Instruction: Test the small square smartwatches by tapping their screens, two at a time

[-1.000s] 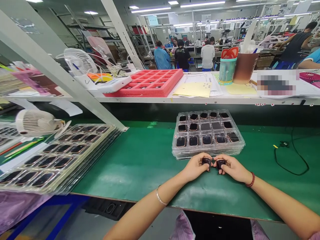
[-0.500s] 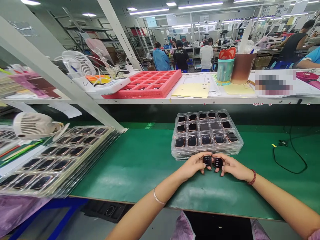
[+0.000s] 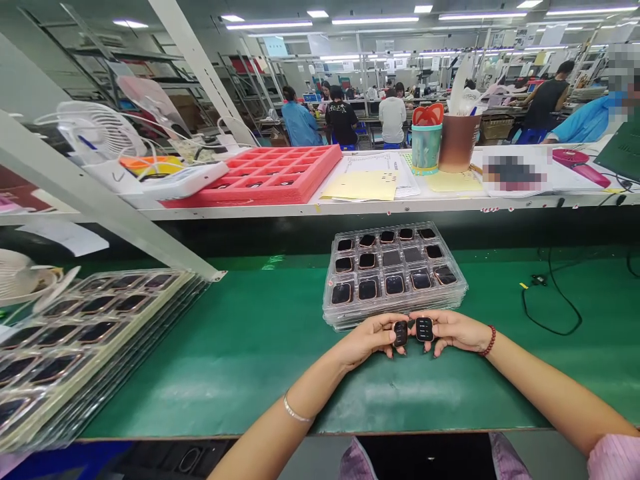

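My left hand (image 3: 373, 339) is closed on a square smartwatch (image 3: 401, 333) with a dark screen showing small pale lines. A second smartwatch (image 3: 425, 329), with similar lines on its screen and a copper-coloured rim, is gripped by my right hand (image 3: 457, 330). Both watches are held side by side above the green bench, screens facing me. Just beyond my hands is a stack of clear plastic trays (image 3: 330, 313); the top one holds several more dark-screened watches, and two of its middle-row pockets hold no watch.
More stacked trays of watches (image 3: 95, 333) stand at the left beside a white fan (image 3: 20, 273). A black cable (image 3: 555, 327) lies at the right. Above the bench runs a shelf (image 3: 280, 211) with a red foam tray (image 3: 280, 175) and cups (image 3: 457, 143). People sit at benches behind.
The view has shifted rightward, so bench and trays appear farther left. Both hands keep their watches; the left watch has turned slightly sideways, and the right one faces me more squarely.
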